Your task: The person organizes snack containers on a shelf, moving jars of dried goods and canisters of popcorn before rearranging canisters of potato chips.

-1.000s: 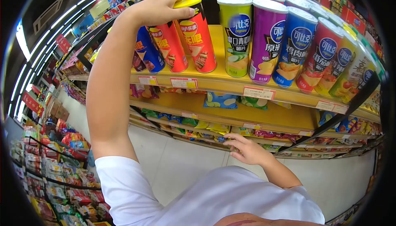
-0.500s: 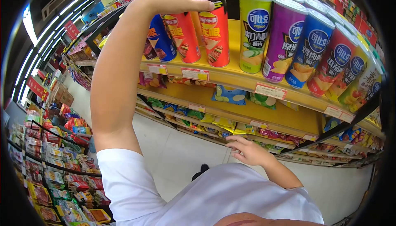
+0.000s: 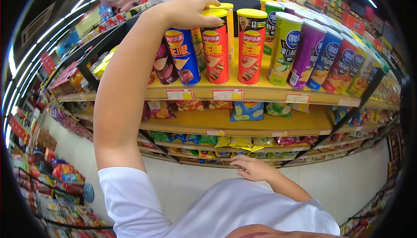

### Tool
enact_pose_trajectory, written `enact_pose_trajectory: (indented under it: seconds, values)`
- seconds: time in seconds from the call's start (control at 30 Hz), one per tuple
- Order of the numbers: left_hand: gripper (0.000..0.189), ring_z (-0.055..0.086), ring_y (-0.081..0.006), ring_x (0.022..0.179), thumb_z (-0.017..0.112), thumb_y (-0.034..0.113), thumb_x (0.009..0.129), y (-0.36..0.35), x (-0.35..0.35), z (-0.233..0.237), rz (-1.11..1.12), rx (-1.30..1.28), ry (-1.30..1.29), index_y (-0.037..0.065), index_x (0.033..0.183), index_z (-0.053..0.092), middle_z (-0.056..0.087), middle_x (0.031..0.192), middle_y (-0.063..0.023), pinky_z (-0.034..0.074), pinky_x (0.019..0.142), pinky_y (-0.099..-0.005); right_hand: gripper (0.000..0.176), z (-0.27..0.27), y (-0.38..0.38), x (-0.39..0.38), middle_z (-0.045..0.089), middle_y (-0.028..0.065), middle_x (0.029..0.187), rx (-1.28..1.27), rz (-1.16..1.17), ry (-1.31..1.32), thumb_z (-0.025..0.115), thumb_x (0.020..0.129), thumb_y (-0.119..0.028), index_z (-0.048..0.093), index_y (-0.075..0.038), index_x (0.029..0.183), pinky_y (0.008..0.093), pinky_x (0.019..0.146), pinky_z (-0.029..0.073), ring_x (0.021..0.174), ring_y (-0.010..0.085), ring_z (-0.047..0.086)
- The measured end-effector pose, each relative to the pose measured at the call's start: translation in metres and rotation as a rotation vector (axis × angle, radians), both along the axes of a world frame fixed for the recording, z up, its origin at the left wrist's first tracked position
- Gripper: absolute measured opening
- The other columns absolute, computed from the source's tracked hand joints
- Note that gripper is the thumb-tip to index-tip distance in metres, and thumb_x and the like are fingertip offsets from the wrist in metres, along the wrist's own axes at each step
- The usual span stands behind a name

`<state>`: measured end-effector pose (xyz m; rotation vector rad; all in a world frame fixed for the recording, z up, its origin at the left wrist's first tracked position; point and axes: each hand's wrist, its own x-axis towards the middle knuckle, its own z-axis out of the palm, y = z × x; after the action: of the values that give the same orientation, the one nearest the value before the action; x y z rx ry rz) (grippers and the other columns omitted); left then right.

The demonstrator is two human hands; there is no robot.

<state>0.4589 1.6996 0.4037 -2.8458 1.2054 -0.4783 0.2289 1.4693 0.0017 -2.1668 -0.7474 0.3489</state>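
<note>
My left hand (image 3: 184,12) reaches up to the top shelf, its thumb across the front of a red Lay's chip canister (image 3: 217,53) just under the yellow lid, its fingers over the top. The canister stands upright on the shelf. Just to its right stands a matching red chip canister (image 3: 251,51), apart from the hand. A blue chip canister (image 3: 183,60) is on the left, partly behind my wrist. Low in front of my body, my right hand (image 3: 252,168) hangs with fingers loosely apart and holds nothing.
Green (image 3: 284,51), purple (image 3: 307,55) and other chip canisters line the top shelf on the right. Bagged chips (image 3: 246,111) lie on the shelf below. Price tags run along the shelf edge (image 3: 260,92). Packaged goods (image 3: 65,173) fill racks on the left.
My left hand has moved off the right red canister onto the red one to its left. The view has turned, and the shelf appears more level. My right hand stays low.
</note>
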Motion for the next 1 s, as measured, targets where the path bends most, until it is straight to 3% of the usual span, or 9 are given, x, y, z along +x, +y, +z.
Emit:
enact_pose_trajectory:
  seconds: [0.17,0.2,0.47,0.77,0.87,1.0]
  values:
    - [0.067,0.049,-0.0379,0.139,0.047,0.053,0.104,-0.009,0.01,-0.01,-0.058,0.049,-0.059,0.01,0.155,0.043,0.047,0.153,-0.0223,0.04,0.116,-0.043,0.037,-0.014,0.045,-0.005,0.056,0.014,0.143,0.05,-0.087,-0.094,0.065,0.096,-0.014,0.059,-0.006,0.132,0.0384,0.084,0.059,0.091,0.0288,0.073]
    - [0.064,0.041,-0.0378,0.146,0.043,0.05,0.107,-0.011,0.01,-0.011,-0.038,0.064,-0.039,0.009,0.156,0.041,0.039,0.159,-0.0235,0.035,0.12,-0.0426,0.037,-0.014,0.051,-0.007,0.056,0.0139,0.142,0.058,-0.117,-0.076,0.065,0.096,-0.014,0.059,-0.006,0.132,0.0385,0.084,0.059,0.09,0.029,0.073]
    - [0.06,0.045,-0.0372,0.141,0.04,0.046,0.108,-0.016,0.022,-0.017,-0.123,0.066,-0.068,0.005,0.152,0.045,0.047,0.15,-0.0241,0.038,0.116,-0.043,0.035,-0.016,0.074,-0.027,0.056,0.0124,0.142,0.081,-0.293,-0.056,0.067,0.096,-0.013,0.06,-0.006,0.13,0.0383,0.083,0.06,0.091,0.0294,0.073]
    - [0.068,0.05,-0.0363,0.138,0.047,0.053,0.104,-0.011,0.018,-0.014,-0.091,0.101,-0.093,0.005,0.152,0.046,0.046,0.154,-0.023,0.042,0.114,-0.0424,0.036,-0.008,0.081,-0.02,0.057,0.0123,0.141,0.035,-0.316,-0.085,0.068,0.094,-0.012,0.061,-0.005,0.128,0.0383,0.084,0.06,0.094,0.0293,0.072]
    - [0.066,0.054,-0.0351,0.135,0.05,0.052,0.103,0.005,0.009,-0.009,-0.163,0.027,-0.163,0.006,0.151,0.048,0.052,0.15,-0.0217,0.044,0.112,-0.0421,0.035,0.007,0.075,-0.014,0.059,0.0123,0.139,0.037,-0.328,-0.15,0.068,0.093,-0.011,0.062,-0.005,0.127,0.0374,0.083,0.06,0.093,0.0289,0.072]
    - [0.054,0.06,-0.0291,0.127,0.059,0.038,0.102,0.048,0.025,0.002,-0.344,-0.157,-0.28,0.009,0.148,0.054,0.06,0.142,-0.0179,0.047,0.107,-0.0396,0.033,0.042,0.063,-0.001,0.06,0.0127,0.137,0.058,-0.358,-0.186,0.069,0.092,-0.009,0.063,-0.005,0.125,0.0358,0.081,0.06,0.093,0.028,0.072]
